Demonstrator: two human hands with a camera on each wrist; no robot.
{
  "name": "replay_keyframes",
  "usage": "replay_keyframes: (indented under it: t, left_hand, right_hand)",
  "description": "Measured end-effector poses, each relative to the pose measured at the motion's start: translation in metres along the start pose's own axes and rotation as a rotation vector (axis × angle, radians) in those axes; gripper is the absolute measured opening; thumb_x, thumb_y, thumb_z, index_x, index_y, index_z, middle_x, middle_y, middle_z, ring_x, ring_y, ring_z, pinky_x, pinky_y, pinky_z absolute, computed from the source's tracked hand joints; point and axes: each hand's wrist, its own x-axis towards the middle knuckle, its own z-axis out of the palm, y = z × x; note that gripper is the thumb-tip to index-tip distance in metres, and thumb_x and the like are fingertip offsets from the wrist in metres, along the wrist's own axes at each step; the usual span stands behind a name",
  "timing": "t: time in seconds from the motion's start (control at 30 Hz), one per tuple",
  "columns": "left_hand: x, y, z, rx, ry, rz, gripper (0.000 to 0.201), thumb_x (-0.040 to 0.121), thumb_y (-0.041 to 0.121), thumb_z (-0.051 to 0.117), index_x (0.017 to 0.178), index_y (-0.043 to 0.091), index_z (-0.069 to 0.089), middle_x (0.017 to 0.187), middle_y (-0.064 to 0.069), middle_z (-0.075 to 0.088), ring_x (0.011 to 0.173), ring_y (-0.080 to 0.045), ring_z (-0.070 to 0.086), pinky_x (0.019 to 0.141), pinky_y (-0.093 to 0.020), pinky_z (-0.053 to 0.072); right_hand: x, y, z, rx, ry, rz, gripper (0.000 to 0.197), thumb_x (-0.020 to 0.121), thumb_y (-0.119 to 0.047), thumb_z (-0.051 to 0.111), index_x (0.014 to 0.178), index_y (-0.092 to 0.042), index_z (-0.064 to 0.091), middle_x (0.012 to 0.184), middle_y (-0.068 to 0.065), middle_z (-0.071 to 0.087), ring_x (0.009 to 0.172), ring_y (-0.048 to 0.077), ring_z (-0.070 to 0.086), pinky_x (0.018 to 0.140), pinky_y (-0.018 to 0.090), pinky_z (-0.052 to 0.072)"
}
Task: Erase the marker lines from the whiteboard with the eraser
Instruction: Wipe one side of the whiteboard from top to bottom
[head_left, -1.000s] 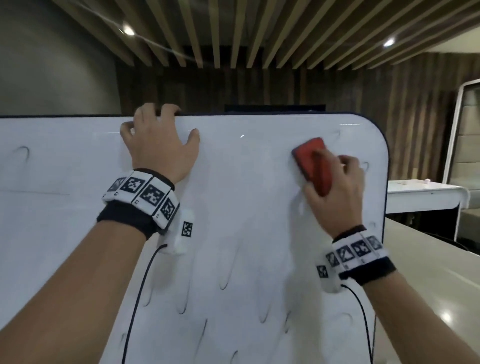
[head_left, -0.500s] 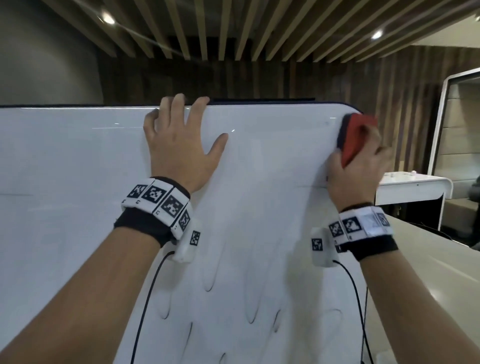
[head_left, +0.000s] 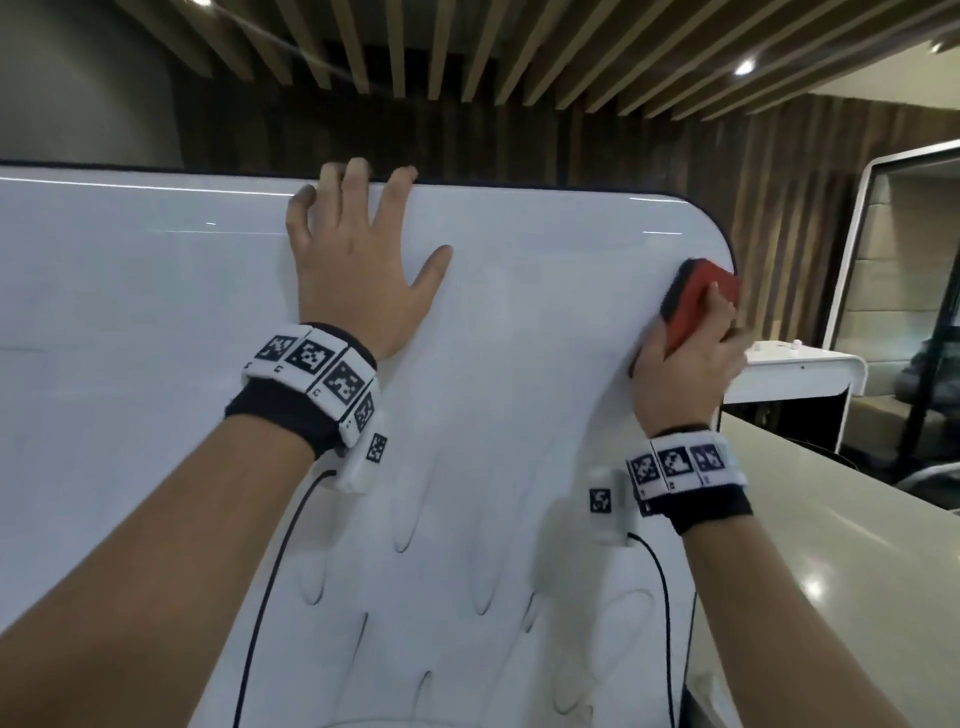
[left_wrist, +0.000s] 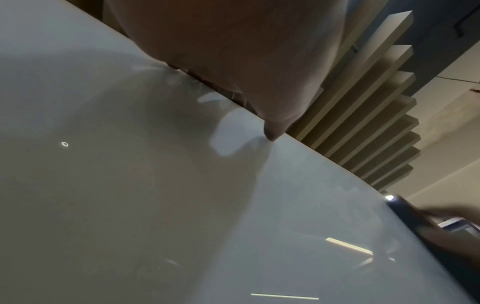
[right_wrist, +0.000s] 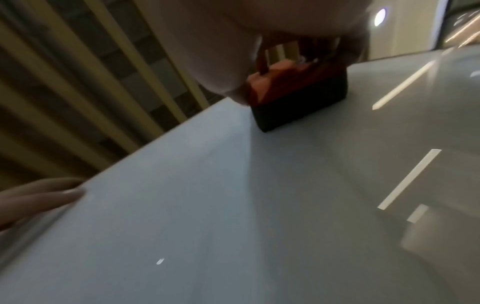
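The upper band of the whiteboard (head_left: 519, 322) reads clean in the head view, so the top looks done; what is left, by my judgement, is the scatter of dark marker lines (head_left: 405, 535), loops and short strokes, across the lower half from about 6 to 7 o'clock of the picture, plus a faint line at the far left edge. The red eraser (head_left: 698, 299) with its dark felt face sits at roughly 2 o'clock on the board, close to the rounded top-right corner and right by the right edge, felt flat against the surface in the right wrist view. The right hand (head_left: 685, 374) grips it from below, thumb and fingers curled round its sides, so the eraser lies at the hand's 12 o'clock, projecting past the fingertips. The left hand (head_left: 358, 275) is spread flat on the board at about 12 o'clock, fingers straight and reaching the top rim, holding nothing, apparently steadying the panel. The remaining marks lie well apart from the eraser, toward its 7 o'clock.
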Motion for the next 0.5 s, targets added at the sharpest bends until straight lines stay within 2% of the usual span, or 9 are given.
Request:
replay_keyframes:
  t: [0.13,0.2,0.23,0.27,0.37,0.43,0.5]
  left_hand:
    - [-0.002,-0.006,-0.003,-0.020,0.024,0.024,0.069,0.097,0.066,0.038,0.153,0.024,0.035,0.151,-0.014,0.039,0.146,-0.034,0.032,0.119,-0.052,0.020]
    - [-0.002,-0.009,-0.005,-0.009,0.028,0.032,0.070,0.097,0.067,0.036,0.153,0.026,0.035,0.151,-0.012,0.040,0.146,-0.032,0.032,0.118,-0.050,0.021]
    - [-0.002,-0.008,-0.005,-0.008,0.030,0.033,0.070,0.097,0.067,0.037,0.153,0.026,0.036,0.151,-0.012,0.040,0.145,-0.032,0.033,0.118,-0.050,0.022]
    - [-0.002,-0.007,-0.005,-0.010,0.033,0.032,0.070,0.097,0.067,0.039,0.153,0.026,0.036,0.151,-0.012,0.041,0.145,-0.032,0.033,0.118,-0.050,0.022]
    - [-0.002,-0.005,-0.006,-0.028,0.023,0.026,0.070,0.095,0.065,0.043,0.152,0.024,0.038,0.150,-0.013,0.042,0.145,-0.033,0.034,0.118,-0.051,0.023]
    - [-0.003,-0.004,-0.005,-0.029,0.015,0.026,0.073,0.093,0.066,0.044,0.152,0.024,0.038,0.150,-0.013,0.041,0.145,-0.033,0.033,0.119,-0.052,0.022]
    - [-0.002,-0.006,-0.004,-0.028,0.018,0.033,0.074,0.092,0.068,0.044,0.152,0.025,0.037,0.150,-0.013,0.041,0.145,-0.033,0.033,0.119,-0.051,0.022]
  right_hand:
    - [0.008,-0.049,0.007,-0.149,-0.140,-0.572,0.054,0.098,-0.033,0.056,0.149,-0.018,0.046,0.130,0.023,0.049,0.108,0.038,0.050,0.091,0.047,0.042]
    - [0.011,-0.036,0.003,-0.156,-0.186,-0.664,0.054,0.098,-0.033,0.057,0.150,-0.021,0.045,0.132,0.022,0.048,0.110,0.037,0.049,0.094,0.047,0.041]
    - [0.010,-0.018,0.000,-0.142,-0.174,-0.620,0.055,0.097,-0.030,0.058,0.149,-0.019,0.046,0.132,0.023,0.048,0.110,0.038,0.049,0.097,0.047,0.040]
    - [0.007,0.004,-0.005,-0.110,-0.138,-0.506,0.057,0.095,-0.028,0.059,0.149,-0.016,0.047,0.130,0.026,0.049,0.111,0.041,0.050,0.099,0.048,0.040]
    - [-0.023,0.055,-0.017,-0.073,-0.007,-0.029,0.063,0.091,-0.030,0.053,0.150,-0.009,0.045,0.126,0.032,0.048,0.113,0.049,0.049,0.103,0.055,0.038]
    - [-0.035,0.058,-0.018,-0.087,-0.006,0.115,0.061,0.094,-0.026,0.052,0.151,-0.008,0.042,0.129,0.032,0.045,0.118,0.050,0.046,0.104,0.058,0.035]
    - [-0.024,0.035,-0.014,-0.047,-0.012,0.155,0.058,0.098,-0.021,0.055,0.153,-0.009,0.039,0.134,0.030,0.042,0.122,0.048,0.043,0.106,0.053,0.033]
